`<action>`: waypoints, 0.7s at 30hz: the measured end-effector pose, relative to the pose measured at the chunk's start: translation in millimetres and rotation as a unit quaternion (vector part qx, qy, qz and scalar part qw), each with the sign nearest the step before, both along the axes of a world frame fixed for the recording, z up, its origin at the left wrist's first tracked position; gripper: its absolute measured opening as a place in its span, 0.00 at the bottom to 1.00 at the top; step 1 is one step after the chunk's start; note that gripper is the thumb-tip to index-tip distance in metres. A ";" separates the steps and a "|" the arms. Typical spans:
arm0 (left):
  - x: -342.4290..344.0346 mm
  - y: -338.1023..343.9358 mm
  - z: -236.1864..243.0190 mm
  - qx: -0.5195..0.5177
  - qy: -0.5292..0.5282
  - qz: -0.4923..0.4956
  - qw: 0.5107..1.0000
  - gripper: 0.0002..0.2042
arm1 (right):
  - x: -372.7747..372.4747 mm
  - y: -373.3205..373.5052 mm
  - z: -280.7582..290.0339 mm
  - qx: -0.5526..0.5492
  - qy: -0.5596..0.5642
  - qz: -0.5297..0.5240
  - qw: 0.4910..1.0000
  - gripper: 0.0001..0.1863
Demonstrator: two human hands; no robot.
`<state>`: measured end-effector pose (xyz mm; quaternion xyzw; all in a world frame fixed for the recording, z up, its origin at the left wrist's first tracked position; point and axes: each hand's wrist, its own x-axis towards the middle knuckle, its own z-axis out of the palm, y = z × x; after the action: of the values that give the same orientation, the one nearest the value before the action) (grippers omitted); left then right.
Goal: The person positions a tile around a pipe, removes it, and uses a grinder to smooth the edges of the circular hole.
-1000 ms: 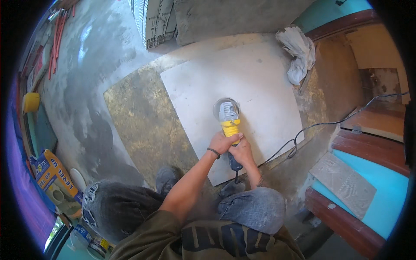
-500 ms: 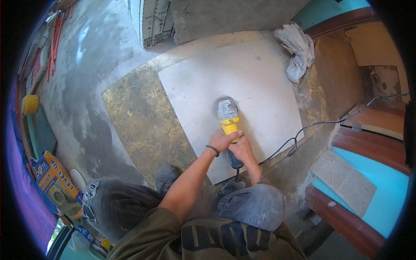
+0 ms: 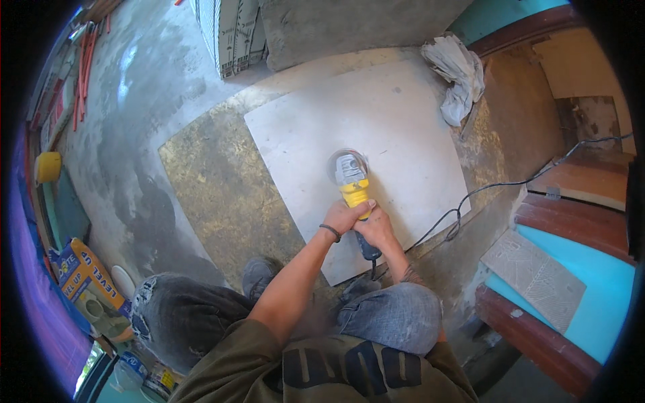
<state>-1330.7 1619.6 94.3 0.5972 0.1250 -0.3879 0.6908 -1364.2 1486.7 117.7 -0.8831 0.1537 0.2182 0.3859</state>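
Observation:
Both my hands are wrapped round a yellow and black angle grinder [image 3: 354, 192] with a grey gear head. My left hand [image 3: 342, 218] grips the yellow body from the left, and a dark band circles that wrist. From the right, my right hand [image 3: 377, 227] closes on the body nearer its black rear end. The grinder's round disc [image 3: 341, 156] lies over the middle of a large pale tile [image 3: 295, 134]; whether it touches the surface I cannot tell. Beneath the tile is a stained, yellowish-brown board [image 3: 222, 181].
A black cord [image 3: 500, 186] runs from the grinder's rear off to the right. Crumpled white sacking [image 3: 459, 77] lies by the tile's far right corner. Boxes [image 3: 232, 37] stand at the back. A tile offcut [image 3: 535, 277] rests on the right-hand turquoise ledge; a yellow bag [image 3: 91, 285] stands left.
My hands and the grinder hold almost the same place on the tile. The view has shifted very slightly.

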 end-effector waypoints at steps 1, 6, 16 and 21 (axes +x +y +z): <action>0.3 0.2 2.1 0.012 0.000 -0.004 1.000 0.23 | 0.5 0.3 1.5 0.000 0.004 0.001 1.000 0.32; -2.9 -0.6 -4.8 0.004 -0.007 0.004 1.000 0.23 | -0.3 0.0 -1.5 -0.016 0.011 0.005 1.000 0.30; -12.6 -4.7 -23.2 0.016 -0.055 0.014 0.998 0.25 | -12.6 4.2 -9.5 0.038 -0.067 -0.042 0.996 0.30; -13.1 -7.4 -25.9 0.008 -0.041 0.024 0.999 0.24 | -12.9 2.2 -8.7 0.030 -0.062 -0.040 0.997 0.30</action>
<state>-1343.8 1612.1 68.4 0.6148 0.1142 -0.3456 0.6997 -1377.0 1488.9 109.0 -0.8762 0.1585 0.1515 0.4292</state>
